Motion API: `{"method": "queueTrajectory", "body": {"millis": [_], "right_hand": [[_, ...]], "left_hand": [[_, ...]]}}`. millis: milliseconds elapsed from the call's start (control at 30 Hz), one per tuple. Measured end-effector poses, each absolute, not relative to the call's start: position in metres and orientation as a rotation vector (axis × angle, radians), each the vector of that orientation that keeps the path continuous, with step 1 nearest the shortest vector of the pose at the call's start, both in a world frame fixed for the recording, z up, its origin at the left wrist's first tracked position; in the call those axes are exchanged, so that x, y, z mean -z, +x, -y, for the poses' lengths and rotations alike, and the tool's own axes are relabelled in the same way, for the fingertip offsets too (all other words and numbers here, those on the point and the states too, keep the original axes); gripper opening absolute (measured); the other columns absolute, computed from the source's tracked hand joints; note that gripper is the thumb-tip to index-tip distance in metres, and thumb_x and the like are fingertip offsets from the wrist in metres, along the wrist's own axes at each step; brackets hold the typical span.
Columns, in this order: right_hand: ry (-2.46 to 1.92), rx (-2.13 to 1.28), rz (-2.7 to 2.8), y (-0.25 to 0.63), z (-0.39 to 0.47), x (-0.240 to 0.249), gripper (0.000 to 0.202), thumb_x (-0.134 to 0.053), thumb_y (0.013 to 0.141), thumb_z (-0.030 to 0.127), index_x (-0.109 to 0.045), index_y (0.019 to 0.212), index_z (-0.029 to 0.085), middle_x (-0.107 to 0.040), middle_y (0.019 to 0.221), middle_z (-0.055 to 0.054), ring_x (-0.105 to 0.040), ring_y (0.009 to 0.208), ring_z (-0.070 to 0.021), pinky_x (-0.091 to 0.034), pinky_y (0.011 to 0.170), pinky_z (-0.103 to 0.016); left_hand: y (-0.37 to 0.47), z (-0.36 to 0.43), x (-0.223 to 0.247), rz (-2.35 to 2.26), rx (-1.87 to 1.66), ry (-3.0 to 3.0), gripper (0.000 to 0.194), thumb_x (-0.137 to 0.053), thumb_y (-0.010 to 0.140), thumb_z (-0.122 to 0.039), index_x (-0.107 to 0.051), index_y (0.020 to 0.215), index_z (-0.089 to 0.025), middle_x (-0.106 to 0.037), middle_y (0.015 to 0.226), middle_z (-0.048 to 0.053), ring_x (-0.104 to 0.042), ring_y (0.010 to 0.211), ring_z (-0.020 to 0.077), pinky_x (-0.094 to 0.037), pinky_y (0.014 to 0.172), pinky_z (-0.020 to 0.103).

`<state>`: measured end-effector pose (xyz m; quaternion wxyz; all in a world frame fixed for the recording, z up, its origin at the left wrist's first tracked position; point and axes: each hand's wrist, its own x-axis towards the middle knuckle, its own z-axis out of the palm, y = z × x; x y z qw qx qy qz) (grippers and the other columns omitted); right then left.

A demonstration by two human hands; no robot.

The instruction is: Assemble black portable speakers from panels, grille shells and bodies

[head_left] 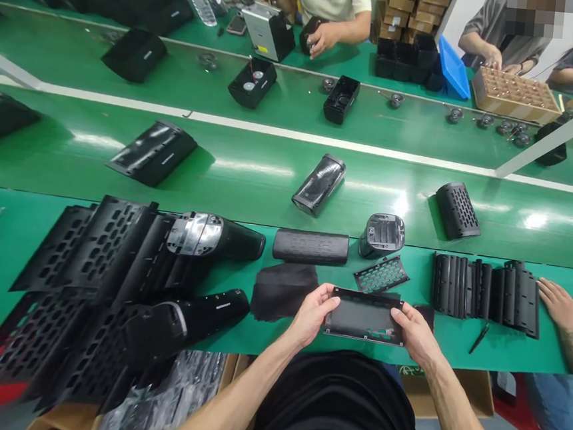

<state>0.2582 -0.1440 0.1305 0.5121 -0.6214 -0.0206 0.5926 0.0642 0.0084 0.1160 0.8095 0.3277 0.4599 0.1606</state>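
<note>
Between my hands is a black speaker grille panel (363, 321), its hollow inner side facing up. A dark sheet covers most of that inside, and a few holes show green at the lower right. My left hand (312, 312) pinches the left end, thumb on top; my right hand (416, 328) grips the right end the same way. Just beyond lies another perforated grille (384, 275). Black cloth pieces (279, 293) are piled beside my left hand. Behind them rests a black speaker housing (310, 246), with an upright one (383, 237) to its right.
Stacked grilles (108, 246) and tapered black housings (219, 236) fill the left. Curved black panels (485, 292) stand in a row at right, near a co-worker's hand (559, 304) and a black pen (479, 339). A green conveyor (249, 185) carrying housings runs across; people work beyond.
</note>
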Motion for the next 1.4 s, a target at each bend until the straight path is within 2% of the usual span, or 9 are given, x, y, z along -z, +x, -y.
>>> {"method": "queueTrajectory", "body": {"millis": [133, 233, 333, 567, 700, 833, 1000, 1200, 1400], "right_hand": [[-1.387, -1.448, 0.127, 0.254, 0.148, -0.146, 0.039, -0.089, 0.067, 0.034, -0.072, 0.101, 0.025, -0.079, 0.102, -0.003, -0.073, 0.091, -0.022, -0.058, 0.079, -0.03], [-1.377, -1.454, 0.105, 0.253, 0.149, -0.153, 0.038, -0.088, 0.071, 0.04, -0.072, 0.102, 0.024, -0.079, 0.104, -0.004, -0.073, 0.096, -0.0242, -0.058, 0.085, -0.034], [-1.391, -1.443, 0.054, 0.254, 0.15, -0.155, 0.037, -0.084, 0.075, 0.051, -0.071, 0.096, 0.024, -0.079, 0.099, -0.005, -0.074, 0.093, -0.0255, -0.058, 0.083, -0.036], [-1.354, -1.422, 0.078, 0.254, 0.154, -0.156, 0.029, -0.089, 0.071, 0.038, -0.071, 0.09, 0.024, -0.076, 0.084, 0.0, -0.07, 0.076, -0.0182, -0.055, 0.075, -0.028], [-1.328, -1.432, 0.01, 0.251, 0.153, -0.157, 0.031, -0.085, 0.077, 0.047, -0.071, 0.093, 0.024, -0.078, 0.089, -0.003, -0.073, 0.085, -0.0225, -0.057, 0.079, -0.033], [-1.338, -1.45, 0.013, 0.251, 0.152, -0.159, 0.035, -0.086, 0.075, 0.051, -0.071, 0.092, 0.023, -0.079, 0.091, -0.005, -0.074, 0.091, -0.0257, -0.059, 0.079, -0.035], [-1.361, -1.458, 0.011, 0.253, 0.154, -0.161, 0.038, -0.084, 0.077, 0.053, -0.068, 0.092, 0.022, -0.079, 0.093, -0.006, -0.074, 0.084, -0.024, -0.058, 0.068, -0.031], [-1.331, -1.468, 0.018, 0.252, 0.152, -0.164, 0.037, -0.085, 0.075, 0.054, -0.07, 0.09, 0.024, -0.078, 0.09, -0.004, -0.072, 0.077, -0.022, -0.056, 0.062, -0.029], [-1.353, -1.462, 0.041, 0.253, 0.15, -0.165, 0.036, -0.083, 0.078, 0.056, -0.07, 0.09, 0.024, -0.078, 0.089, -0.004, -0.072, 0.079, -0.0217, -0.056, 0.063, -0.028]], "left_hand": [[0.061, -0.01, -0.126, -0.976, -0.364, 0.688, 0.039, -0.086, 0.068, -0.044, -0.063, 0.086, -0.018, -0.061, 0.078, -0.003, -0.053, 0.069, 0.0102, -0.044, 0.067, 0.021], [0.057, -0.012, -0.133, -0.929, -0.335, 0.692, 0.04, -0.088, 0.067, -0.04, -0.066, 0.092, -0.018, -0.065, 0.084, -0.002, -0.057, 0.075, 0.0122, -0.045, 0.07, 0.022], [0.053, -0.015, -0.139, -0.867, -0.299, 0.714, 0.041, -0.088, 0.068, -0.035, -0.07, 0.101, -0.018, -0.069, 0.093, 0.002, -0.061, 0.086, 0.016, -0.048, 0.078, 0.025], [0.051, -0.016, -0.145, -0.836, -0.299, 0.685, 0.04, -0.087, 0.071, -0.038, -0.073, 0.102, -0.017, -0.071, 0.096, 0.004, -0.063, 0.086, 0.0167, -0.049, 0.078, 0.026], [0.05, -0.016, -0.145, -0.848, -0.294, 0.669, 0.041, -0.088, 0.07, -0.037, -0.073, 0.103, -0.018, -0.072, 0.098, 0.005, -0.065, 0.086, 0.0177, -0.05, 0.078, 0.027], [0.048, -0.016, -0.143, -0.834, -0.298, 0.685, 0.042, -0.087, 0.072, -0.037, -0.075, 0.107, -0.017, -0.073, 0.101, 0.006, -0.066, 0.088, 0.0188, -0.051, 0.081, 0.028], [0.042, -0.018, -0.142, -0.79, -0.303, 0.711, 0.046, -0.086, 0.075, -0.041, -0.076, 0.115, -0.018, -0.074, 0.106, 0.008, -0.067, 0.093, 0.0198, -0.051, 0.084, 0.028], [0.038, -0.022, -0.145, -0.72, -0.317, 0.705, 0.052, -0.088, 0.074, -0.037, -0.075, 0.121, -0.02, -0.073, 0.116, 0.01, -0.067, 0.107, 0.0256, -0.05, 0.097, 0.035], [0.035, -0.022, -0.142, -0.69, -0.308, 0.704, 0.053, -0.086, 0.076, -0.037, -0.073, 0.125, -0.02, -0.072, 0.121, 0.012, -0.067, 0.111, 0.0283, -0.05, 0.1, 0.038]]}}
